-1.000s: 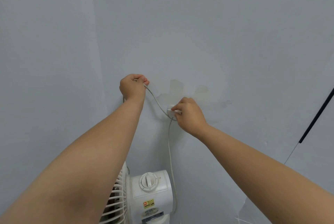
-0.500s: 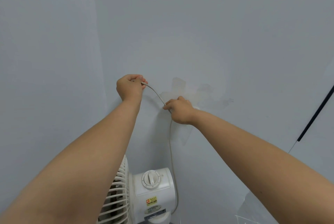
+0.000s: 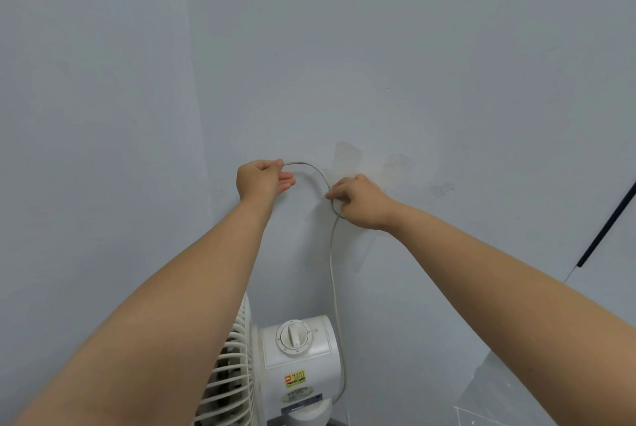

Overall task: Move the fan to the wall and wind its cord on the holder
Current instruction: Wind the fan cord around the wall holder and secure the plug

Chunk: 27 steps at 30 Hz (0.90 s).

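Head view: left hand [image 3: 262, 179] pinches the cord [image 3: 311, 169] at its fingertips; right hand [image 3: 358, 199] is closed on the same cord against the wall [image 3: 378, 64], probably covering the holder, which cannot be seen. Between them the cord arches, then hangs down to the fan [image 3: 296, 367] standing just below by the wall.

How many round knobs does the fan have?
1. The knob sits on top of the fan, at the bottom of the picture between the two arms. Others may be hidden on sides not shown.
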Tool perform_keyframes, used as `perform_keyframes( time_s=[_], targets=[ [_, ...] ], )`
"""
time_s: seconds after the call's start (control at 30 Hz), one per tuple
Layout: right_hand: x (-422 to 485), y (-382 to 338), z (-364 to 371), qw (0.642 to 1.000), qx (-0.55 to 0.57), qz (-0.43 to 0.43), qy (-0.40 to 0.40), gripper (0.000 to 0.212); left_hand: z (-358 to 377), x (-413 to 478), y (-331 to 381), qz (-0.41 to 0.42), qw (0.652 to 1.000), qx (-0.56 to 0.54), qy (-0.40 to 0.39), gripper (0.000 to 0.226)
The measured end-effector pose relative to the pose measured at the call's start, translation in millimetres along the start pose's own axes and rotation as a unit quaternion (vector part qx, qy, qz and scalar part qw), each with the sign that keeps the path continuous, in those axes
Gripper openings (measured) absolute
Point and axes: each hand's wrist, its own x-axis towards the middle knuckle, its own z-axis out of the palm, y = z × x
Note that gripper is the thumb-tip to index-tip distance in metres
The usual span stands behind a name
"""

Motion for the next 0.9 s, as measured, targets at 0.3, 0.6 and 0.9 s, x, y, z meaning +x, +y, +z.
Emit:
perform_keyframes(
  time_s=[0.3, 0.6, 0.9],
  targets=[
    [-4, 7, 14, 0.994, 0.004, -0.001, 0.105, 0.030, -5, 1, -4, -0.014, 0.999, -0.034, 0.031, 0.022],
    [-8, 8, 4, 0.995, 0.075, 0.015, 0.060, 0.020, 8, -1, 6, 0.023, 0.997, -0.033, 0.070, 0.024],
    [-12, 9, 1, 0.989, 0.136, 0.025, 0.060, 0.032, 33, -12, 30, 0.000, 0.987, -0.160, -0.009, 0.020]
  ],
)
